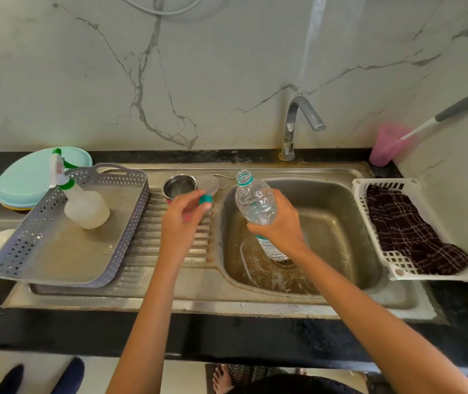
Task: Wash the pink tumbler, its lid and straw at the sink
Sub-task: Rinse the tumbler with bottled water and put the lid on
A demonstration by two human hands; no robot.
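Tumbler (178, 186) noted upright on the ribbed drainboard (198, 247), just left of the basin. The mouth is open, a steel lining is seen, and a pink outer wall shows below the rim. Its lower body is hidden behind the left hand (181, 220). The lid (207, 184), clear and round, is seen just beside it on the right. The straw (224, 176), thin and metallic, lies behind the lid. Whether lid and tumbler touch cannot be told.

Handling, as judged:
- **Tumbler:** rigid, with some weight, not fragile, and slick once wet. It is best wrapped round the body below the rim.
- **Lid:** light and thin, to be lifted by its edge.
- **Straw:** apt to roll or slip toward the basin, to be pinched near mid-length.

None of the three is being held. A teal cap (205, 199) is pinched between thumb and fingertips of the left hand, above the tumbler. A clear plastic bottle (255, 200), uncapped and tilted, is gripped round its middle by the right hand (279, 223) over the sink (341, 223). No water is seen running from the tap (295, 123).

Further out, a grey tray (139, 200) holding a spray bottle (85, 206) is recorded at left. A white basket (397, 270) with a dark checked cloth (406, 231) sits at right. A blurred pink cup (385, 146) stands in the back corner.
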